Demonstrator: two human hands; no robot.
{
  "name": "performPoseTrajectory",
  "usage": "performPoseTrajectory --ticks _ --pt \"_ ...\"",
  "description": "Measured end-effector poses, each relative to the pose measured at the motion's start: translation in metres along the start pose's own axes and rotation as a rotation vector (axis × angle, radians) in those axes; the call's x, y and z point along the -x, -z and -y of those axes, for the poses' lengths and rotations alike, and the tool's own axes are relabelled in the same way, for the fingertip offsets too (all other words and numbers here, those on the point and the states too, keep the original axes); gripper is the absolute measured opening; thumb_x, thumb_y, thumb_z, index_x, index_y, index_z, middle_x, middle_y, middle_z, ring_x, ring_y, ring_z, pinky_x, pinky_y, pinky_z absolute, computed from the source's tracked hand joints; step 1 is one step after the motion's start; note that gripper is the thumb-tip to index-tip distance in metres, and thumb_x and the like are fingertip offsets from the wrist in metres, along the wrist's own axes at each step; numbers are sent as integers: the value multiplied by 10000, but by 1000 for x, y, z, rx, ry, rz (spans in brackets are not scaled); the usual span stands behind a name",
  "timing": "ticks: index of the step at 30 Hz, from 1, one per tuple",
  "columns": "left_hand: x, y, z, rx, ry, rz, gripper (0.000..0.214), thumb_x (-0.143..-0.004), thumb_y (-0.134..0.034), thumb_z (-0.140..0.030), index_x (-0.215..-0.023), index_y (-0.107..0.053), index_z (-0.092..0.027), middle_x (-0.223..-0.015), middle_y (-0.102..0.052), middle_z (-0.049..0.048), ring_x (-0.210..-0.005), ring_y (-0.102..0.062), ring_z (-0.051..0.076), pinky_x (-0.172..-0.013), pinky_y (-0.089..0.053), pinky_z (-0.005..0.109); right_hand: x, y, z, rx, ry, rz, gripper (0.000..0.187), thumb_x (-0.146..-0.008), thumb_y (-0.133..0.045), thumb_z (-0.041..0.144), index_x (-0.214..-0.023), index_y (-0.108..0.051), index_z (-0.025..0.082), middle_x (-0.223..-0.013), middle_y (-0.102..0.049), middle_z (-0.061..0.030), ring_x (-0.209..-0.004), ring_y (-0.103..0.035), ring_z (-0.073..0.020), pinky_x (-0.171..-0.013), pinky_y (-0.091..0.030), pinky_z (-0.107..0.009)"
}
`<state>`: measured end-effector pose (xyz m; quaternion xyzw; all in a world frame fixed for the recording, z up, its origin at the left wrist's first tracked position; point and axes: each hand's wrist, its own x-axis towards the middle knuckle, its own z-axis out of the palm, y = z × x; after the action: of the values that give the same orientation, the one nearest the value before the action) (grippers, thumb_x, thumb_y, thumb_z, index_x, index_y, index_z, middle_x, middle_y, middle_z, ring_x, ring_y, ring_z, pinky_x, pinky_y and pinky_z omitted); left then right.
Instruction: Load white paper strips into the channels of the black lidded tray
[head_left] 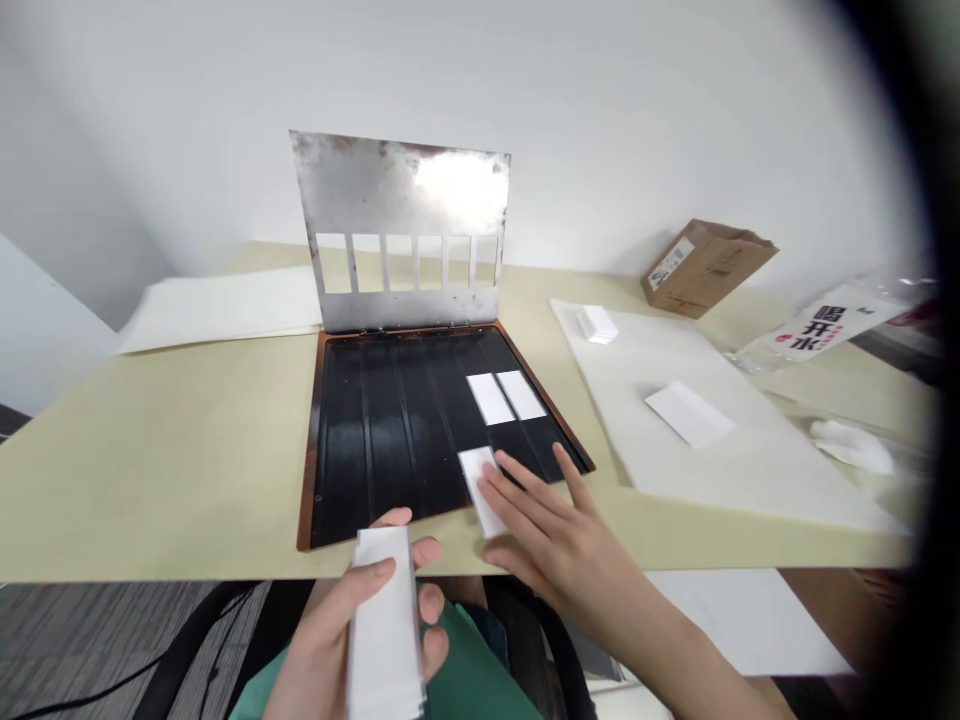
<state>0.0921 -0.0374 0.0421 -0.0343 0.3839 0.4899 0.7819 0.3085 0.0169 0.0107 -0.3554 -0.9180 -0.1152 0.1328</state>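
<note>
My left hand (375, 600) is closed around a stack of narrow white cards (384, 640), its thumb lying on the top one. My right hand (547, 530) holds a single white card (480, 490) over the front edge of a black tray (382, 420), thumb below and fingertips on its side. The ring and little fingers are stretched out. Two white cards (491, 400) lie side by side in the tray's right-hand channels. A metal plate (405, 190) with several rectangular cut-outs stands raised at the tray's back edge.
Right of the tray, a white sheet (630, 400) carries a small stack of white cards (598, 324) and a white piece (690, 414). A brown paper bag (709, 268) and a printed plastic packet (821, 325) lie beyond. Large white sheets (225, 305) lie at the left.
</note>
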Motion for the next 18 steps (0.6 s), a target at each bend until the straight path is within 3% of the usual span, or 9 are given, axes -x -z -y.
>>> performPoseTrajectory --ticks 2,4,8,10,12,14,16,18 --pt "-4 3 1 14 29 10 569 -850 -582 -151 -1352 -342 -272 -970 -587 41 -697 -572 145 -599 -478 260 12 6 3 50 101 -65 349 -969 -411 130 -1295 -518 68 -1318 -563 -140 -1307 -449 -263 -1152 -162 -602" --pt "-6 2 4 1 46 -1 533 -848 -598 -149 -1320 -377 -260 -975 -601 42 -720 -594 155 -630 -504 275 22 12 5 49 171 -151 358 -951 -340 52 -1219 -576 27 -1242 -611 -166 -1253 -508 -275 -1141 -234 -565" --pt "-6 -7 11 -20 53 -94 448 -854 -571 -130 -1274 -444 -224 -1041 -638 69 -838 -655 198 -806 -536 366 31 28 14 38 81 -284 345 -945 -363 95 -1164 -627 60 -1254 -611 -109 -1295 -462 -251 -1176 -234 -447" --pt "-9 -9 15 66 106 -39 405 -858 -584 -190 -1250 -481 -188 -1099 -642 104 -942 -655 236 -880 -516 393 27 35 23 76 62 -287 329 -944 -400 129 -1174 -635 128 -1272 -601 -51 -1310 -447 -219 -1195 -192 -427" --pt "-15 -9 19 152 189 56 386 -855 -619 -288 -1204 -532 -150 -1067 -656 110 -965 -648 240 -871 -514 353 18 38 31 79 109 -313 309 -955 -412 185 -1149 -653 178 -1251 -616 -8 -1279 -487 -192 -1196 -197 -418" --pt "-20 -9 23 139 212 64 386 -849 -639 -316 -1189 -557 -153 -983 -665 74 -892 -653 205 -814 -517 297 6 38 33 10 127 -370 313 -969 -398 254 -1122 -660 178 -1220 -637 -1 -1249 -518 -185 -1183 -234 -413" --pt "-23 -12 25 51 121 2 396 -855 -625 -246 -1235 -527 -191 -926 -653 40 -819 -646 173 -773 -510 277 -5 34 25 -108 88 -411 384 -977 -349 335 -1143 -643 151 -1222 -639 -28 -1268 -500 -212 -1162 -271 -442" --pt "-22 -17 26 -23 31 -6 477 -853 -615 -214 -1303 -457 -230 -882 -631 25 -753 -625 157 -728 -501 281 -17 26 6 -174 -11 -353 443 -981 -297 361 -1227 -594 142 -1269 -612 -42 -1316 -442 -223 -1147 -289 -460"
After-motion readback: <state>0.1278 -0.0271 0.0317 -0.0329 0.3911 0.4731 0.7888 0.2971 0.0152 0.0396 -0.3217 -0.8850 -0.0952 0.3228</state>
